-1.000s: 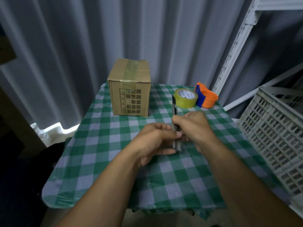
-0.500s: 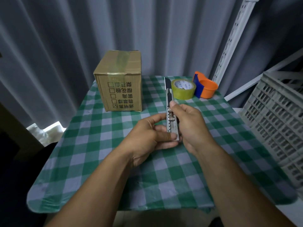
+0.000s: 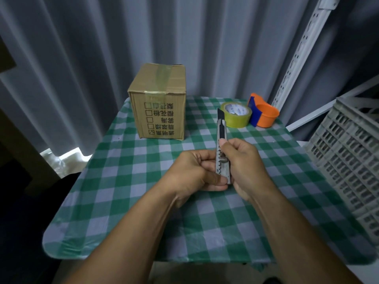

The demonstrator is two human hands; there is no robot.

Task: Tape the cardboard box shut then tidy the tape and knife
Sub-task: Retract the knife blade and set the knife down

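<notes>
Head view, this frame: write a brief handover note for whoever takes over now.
Hands: left hand and right hand both grip the utility knife, blade out, pointing away.
Things: cardboard box far left on the table; tape roll far right beside an orange dispenser.
Done: tape runs over the box top.
Left: retract blade, tidy knife and tape.

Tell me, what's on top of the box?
A strip of clear tape runs across the top of the box and folds down its front. Nothing else sits on it. What's inside is hidden, since the flaps are shut.
</notes>
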